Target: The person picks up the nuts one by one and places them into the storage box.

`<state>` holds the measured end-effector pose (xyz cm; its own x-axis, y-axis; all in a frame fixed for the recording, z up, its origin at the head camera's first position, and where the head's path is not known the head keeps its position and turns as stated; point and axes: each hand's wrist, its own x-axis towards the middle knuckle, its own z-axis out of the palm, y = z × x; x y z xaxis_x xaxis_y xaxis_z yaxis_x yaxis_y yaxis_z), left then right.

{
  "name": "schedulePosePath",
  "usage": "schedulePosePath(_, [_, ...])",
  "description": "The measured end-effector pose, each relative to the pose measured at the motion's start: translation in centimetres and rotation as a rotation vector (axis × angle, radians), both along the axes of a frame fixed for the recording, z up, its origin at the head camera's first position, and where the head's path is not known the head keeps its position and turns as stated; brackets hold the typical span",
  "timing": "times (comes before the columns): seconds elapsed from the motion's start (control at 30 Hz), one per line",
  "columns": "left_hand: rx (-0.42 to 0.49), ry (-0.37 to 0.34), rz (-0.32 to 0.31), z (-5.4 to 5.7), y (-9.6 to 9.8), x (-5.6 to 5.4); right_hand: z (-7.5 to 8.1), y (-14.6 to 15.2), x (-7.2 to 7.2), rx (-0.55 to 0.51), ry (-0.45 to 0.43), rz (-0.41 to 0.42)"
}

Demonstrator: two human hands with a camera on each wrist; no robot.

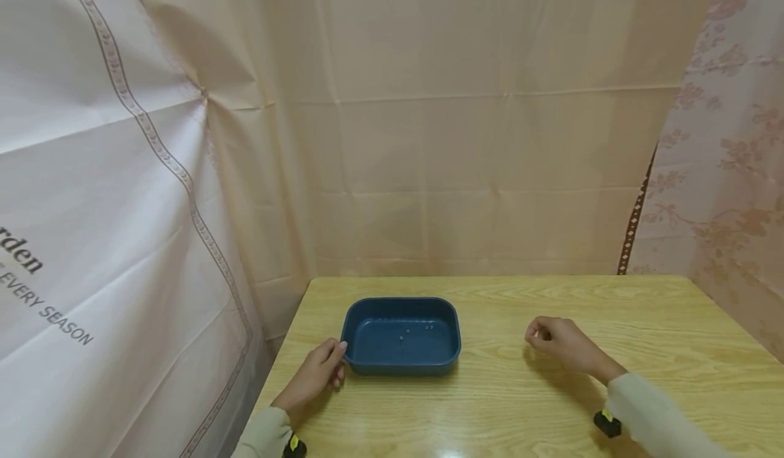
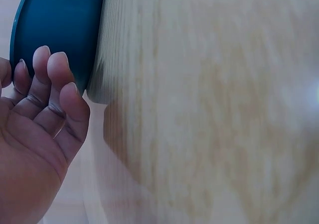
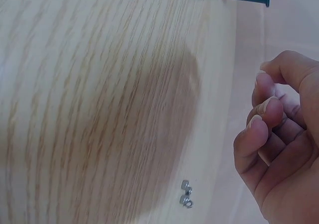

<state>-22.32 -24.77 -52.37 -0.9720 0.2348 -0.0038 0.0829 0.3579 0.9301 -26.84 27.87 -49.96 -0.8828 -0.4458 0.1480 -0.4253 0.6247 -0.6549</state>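
Note:
A dark blue rectangular plastic container (image 1: pixel 404 369) stands on the table, with several small metal nuts (image 1: pixel 401 339) scattered over its floor. My left hand (image 1: pixel 315 371) holds its left end, thumb at the rim and fingers curled against the outer wall (image 2: pixel 60 25). Over the table to the right of the container is my right hand (image 1: pixel 569 344), its thumb and index fingertips brought together. I cannot tell whether a nut is between those fingertips. In the right wrist view, a small cluster of metal nuts (image 3: pixel 186 194) lies on the tabletop near this hand.
The light wood-grain table (image 1: pixel 490 410) extends to its back edge, behind which a beige cloth (image 1: pixel 459 138) hangs. A white printed cloth (image 1: pixel 110 240) hangs at the left and a floral one (image 1: pixel 729 172) at the right. Black devices (image 1: pixel 608 424) sit at both wrists.

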Motion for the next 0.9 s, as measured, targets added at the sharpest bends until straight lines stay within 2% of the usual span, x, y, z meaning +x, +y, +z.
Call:
schedulePosePath(0.43, [0.003,0.007,0.007,0.0,0.1,-0.1,0.2,-1.4,-0.1,-0.018,0.016,0.053])
schedulePosePath(0.9, [0.008,-0.004,0.027,0.0,0.1,0.0,0.4,-3.0,0.1,-0.012,0.028,0.072])
